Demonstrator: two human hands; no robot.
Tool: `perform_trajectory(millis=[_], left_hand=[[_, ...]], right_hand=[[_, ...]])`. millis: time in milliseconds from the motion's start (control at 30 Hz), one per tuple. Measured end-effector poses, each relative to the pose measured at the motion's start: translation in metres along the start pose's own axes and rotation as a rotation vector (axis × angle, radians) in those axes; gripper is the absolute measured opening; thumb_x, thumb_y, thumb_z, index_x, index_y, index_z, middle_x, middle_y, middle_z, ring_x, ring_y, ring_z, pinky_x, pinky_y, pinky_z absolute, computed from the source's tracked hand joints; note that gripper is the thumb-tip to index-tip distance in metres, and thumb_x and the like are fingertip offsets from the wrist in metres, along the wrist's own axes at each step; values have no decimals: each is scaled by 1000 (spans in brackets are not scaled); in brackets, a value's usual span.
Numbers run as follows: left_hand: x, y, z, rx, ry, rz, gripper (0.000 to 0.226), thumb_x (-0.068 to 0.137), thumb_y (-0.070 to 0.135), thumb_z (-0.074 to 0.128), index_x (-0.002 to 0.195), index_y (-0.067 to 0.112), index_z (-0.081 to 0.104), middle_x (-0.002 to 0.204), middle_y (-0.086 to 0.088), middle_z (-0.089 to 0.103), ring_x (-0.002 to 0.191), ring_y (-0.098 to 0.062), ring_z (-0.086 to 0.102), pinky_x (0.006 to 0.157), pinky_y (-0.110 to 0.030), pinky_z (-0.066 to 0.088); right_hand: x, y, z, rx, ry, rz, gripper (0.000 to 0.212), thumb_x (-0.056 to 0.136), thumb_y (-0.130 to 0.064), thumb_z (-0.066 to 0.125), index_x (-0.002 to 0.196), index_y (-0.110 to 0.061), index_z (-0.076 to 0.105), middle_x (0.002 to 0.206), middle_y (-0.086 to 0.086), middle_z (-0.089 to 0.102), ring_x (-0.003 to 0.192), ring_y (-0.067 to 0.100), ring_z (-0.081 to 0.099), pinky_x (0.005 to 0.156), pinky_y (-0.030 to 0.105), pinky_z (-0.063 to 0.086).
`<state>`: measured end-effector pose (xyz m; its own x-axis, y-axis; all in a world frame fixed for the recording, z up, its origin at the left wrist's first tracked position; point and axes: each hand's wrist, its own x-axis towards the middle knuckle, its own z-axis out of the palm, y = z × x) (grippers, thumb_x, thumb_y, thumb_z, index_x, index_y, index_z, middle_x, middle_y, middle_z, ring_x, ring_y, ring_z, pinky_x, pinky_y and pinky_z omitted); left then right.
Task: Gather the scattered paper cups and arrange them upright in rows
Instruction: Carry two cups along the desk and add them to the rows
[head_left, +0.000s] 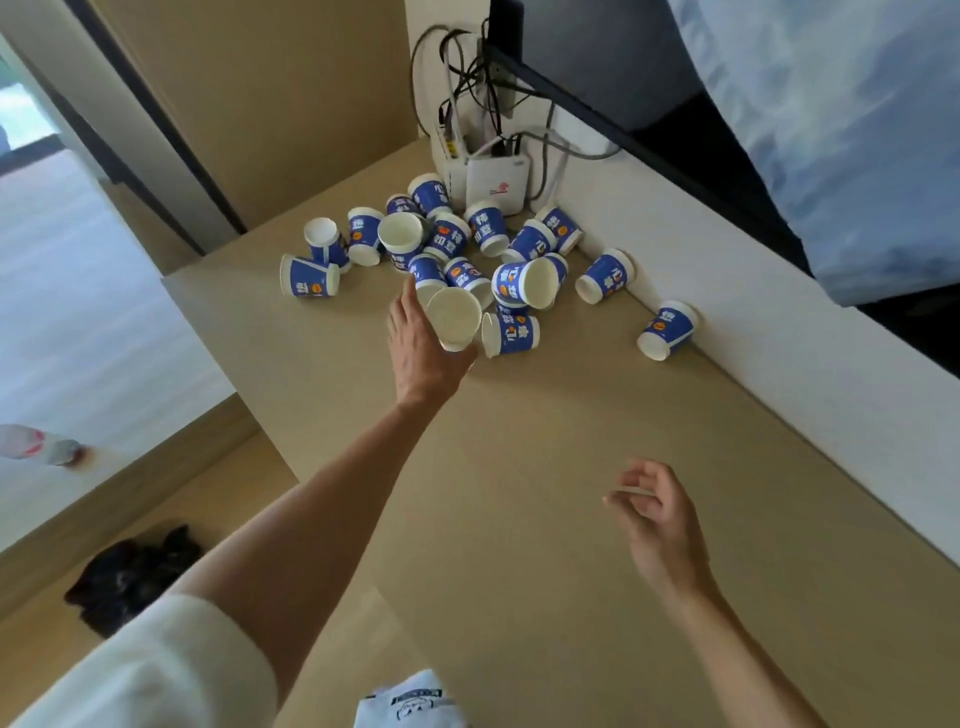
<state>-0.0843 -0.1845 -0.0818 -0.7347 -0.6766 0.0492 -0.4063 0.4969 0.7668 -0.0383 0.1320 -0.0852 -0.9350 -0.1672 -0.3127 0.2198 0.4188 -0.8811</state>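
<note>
Our left hand (421, 348) reaches the near edge of the heap, fingers wrapped round one cup (454, 319), its mouth tipped toward us. It's the closest pick, we judge. Our right hand (654, 519) hovers loosely curled and empty over the table (519, 597), likely marking where the rows go. The other paper cups (452, 244) lie tumbled by the router (496, 182), none in a row yet.

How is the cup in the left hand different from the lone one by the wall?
The held cup is gripped by the left hand, white end toward the camera. The lone cup lies untouched beside the wall, blue side showing. Both are paper cups, neither upright.
</note>
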Motion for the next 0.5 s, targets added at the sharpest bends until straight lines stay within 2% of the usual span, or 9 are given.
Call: perform_trajectory(millis=[100, 167, 233, 300, 433, 500], left_hand=[[16, -7, 10, -16, -53, 20, 117, 59, 33, 90, 152, 11, 23, 142, -10, 42, 131, -29, 43, 111, -42, 38], [22, -10, 14, -34, -64, 61, 101, 61, 29, 89, 144, 9, 35, 137, -10, 47, 125, -28, 47, 108, -43, 42], [25, -10, 15, -66, -36, 111, 83, 66, 26, 86, 135, 8, 45, 129, -10, 53, 118, -26, 51, 102, -44, 45], [28, -8, 12, -116, 15, 132, 74, 70, 27, 84, 131, 8, 47, 125, -8, 57, 113, -23, 54, 97, -38, 47], [30, -9, -9, -216, 153, 85, 73, 68, 31, 82, 128, 17, 44, 122, 3, 59, 106, -8, 56, 89, -22, 46], [28, -15, -25, -254, 226, 41, 70, 67, 32, 81, 124, 19, 43, 117, 12, 57, 99, 7, 54, 84, -10, 43]], right_hand=[[13, -13, 16, -24, -30, 6, 40, 79, -18, 79, 106, -38, 57, 105, -9, 64, 86, 0, 67, 75, 19, 49], [23, -25, 27, -43, -50, 12, 40, 75, -26, 76, 108, -36, 57, 105, -9, 64, 84, -2, 67, 72, 15, 49], [34, -35, 39, -65, -75, 5, 41, 79, -17, 78, 112, -29, 57, 105, -5, 64, 83, -1, 66, 73, 14, 49], [46, -48, 51, -99, -108, -5, 42, 82, -9, 76, 114, -24, 56, 106, -1, 65, 83, 1, 65, 75, 14, 49], [73, -79, 83, -242, -169, -77, 45, 81, -12, 77, 121, -18, 56, 107, -2, 64, 88, 10, 64, 72, 8, 48], [89, -95, 103, -342, -205, -155, 52, 81, -14, 78, 127, -16, 54, 113, 0, 62, 93, 15, 62, 83, 20, 51]])
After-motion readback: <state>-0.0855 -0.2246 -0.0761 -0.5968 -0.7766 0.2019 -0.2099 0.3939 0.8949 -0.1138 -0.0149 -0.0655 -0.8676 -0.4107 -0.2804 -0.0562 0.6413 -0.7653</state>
